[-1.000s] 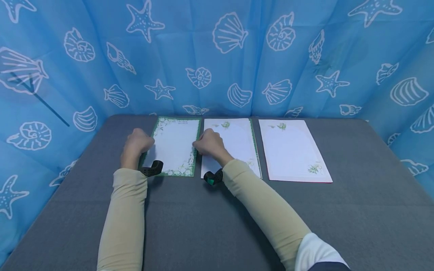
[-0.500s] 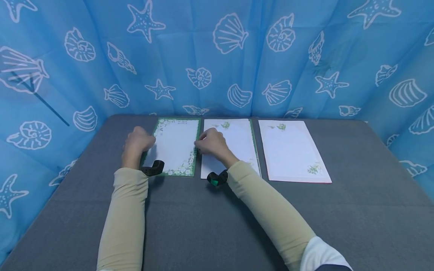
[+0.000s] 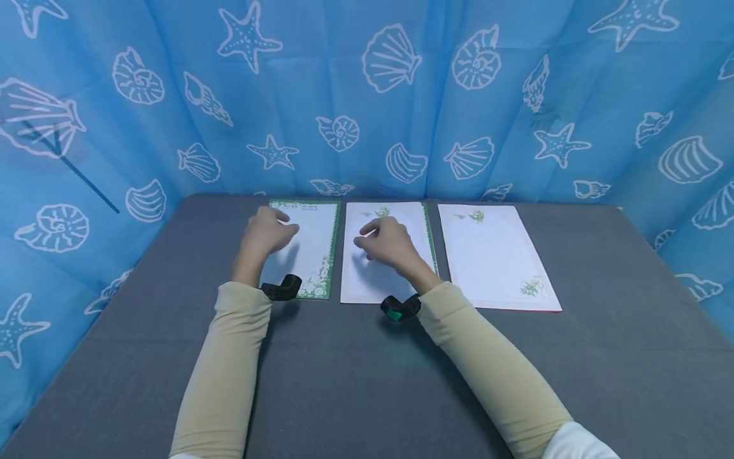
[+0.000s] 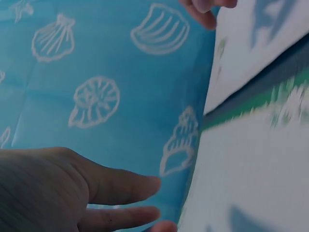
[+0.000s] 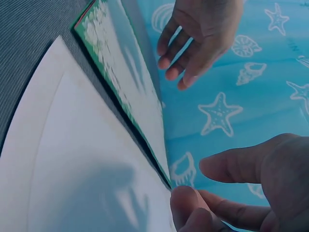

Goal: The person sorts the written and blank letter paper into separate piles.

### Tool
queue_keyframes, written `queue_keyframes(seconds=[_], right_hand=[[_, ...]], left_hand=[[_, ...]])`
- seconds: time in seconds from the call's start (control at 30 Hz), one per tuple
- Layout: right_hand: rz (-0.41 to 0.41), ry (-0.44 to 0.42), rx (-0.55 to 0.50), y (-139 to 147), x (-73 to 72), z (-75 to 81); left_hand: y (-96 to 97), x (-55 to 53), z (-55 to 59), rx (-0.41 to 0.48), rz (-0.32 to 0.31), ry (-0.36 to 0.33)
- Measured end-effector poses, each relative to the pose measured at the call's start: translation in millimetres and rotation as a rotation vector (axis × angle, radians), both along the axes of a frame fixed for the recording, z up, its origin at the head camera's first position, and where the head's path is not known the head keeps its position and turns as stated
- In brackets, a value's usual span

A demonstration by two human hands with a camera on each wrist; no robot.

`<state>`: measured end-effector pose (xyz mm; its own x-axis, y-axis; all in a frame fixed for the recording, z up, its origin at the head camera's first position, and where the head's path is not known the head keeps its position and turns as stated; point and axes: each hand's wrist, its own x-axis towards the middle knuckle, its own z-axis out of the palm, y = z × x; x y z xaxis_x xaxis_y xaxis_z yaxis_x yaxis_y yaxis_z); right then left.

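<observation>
Three stacks of paper lie side by side on the grey table. My left hand [image 3: 266, 233] hovers over the left stack [image 3: 312, 248], which has a green border printed with white flowers. Above the middle stack [image 3: 358, 284], white with small green sprigs, hangs my right hand [image 3: 392, 243], casting a shadow on it. Both hands have loosely bent fingers and hold nothing; in the right wrist view a gap shows between thumb [image 5: 227, 164] and fingers. The right stack [image 3: 499, 255] is white with green sprigs and a thin red lower edge, apart from both hands.
A blue curtain [image 3: 373, 102] with white shells and starfish hangs behind the table [image 3: 344, 382] and along its sides. Narrow strips of grey cloth separate the stacks. A black band [image 3: 282, 288] sits at the left wrist, another black band [image 3: 401, 308] at the right.
Both hands have let go of the left stack's side edges, lifted and moved right. The left hand is now over that stack, the right over the middle one. The stacks look unmoved.
</observation>
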<state>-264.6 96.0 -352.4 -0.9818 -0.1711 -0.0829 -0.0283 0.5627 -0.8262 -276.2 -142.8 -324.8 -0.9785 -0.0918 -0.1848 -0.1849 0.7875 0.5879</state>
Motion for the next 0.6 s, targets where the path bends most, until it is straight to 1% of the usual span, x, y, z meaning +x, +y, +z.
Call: queue_keyframes(seconds=[0.13, 0.27, 0.4, 0.6], right_hand=[[-0.030, 0.005, -0.022, 21.9, 2.1, -0.2], [-0.080, 0.004, -0.025, 45.9, 2.0, -2.0], [-0.125, 0.006, -0.019, 66.5, -0.1, -4.3], [-0.195, 0.009, -0.009, 89.6, -4.7, -5.6]], left_hand=[[17.6, -1.3, -1.7, 0.045, -0.055, 0.022], [32.3, -2.6, -5.0, 0.101, -0.097, 0.011], [44.5, -3.4, -9.4, 0.124, -0.130, -0.009], [58.9, -1.3, -16.9, 0.134, -0.185, -0.001]])
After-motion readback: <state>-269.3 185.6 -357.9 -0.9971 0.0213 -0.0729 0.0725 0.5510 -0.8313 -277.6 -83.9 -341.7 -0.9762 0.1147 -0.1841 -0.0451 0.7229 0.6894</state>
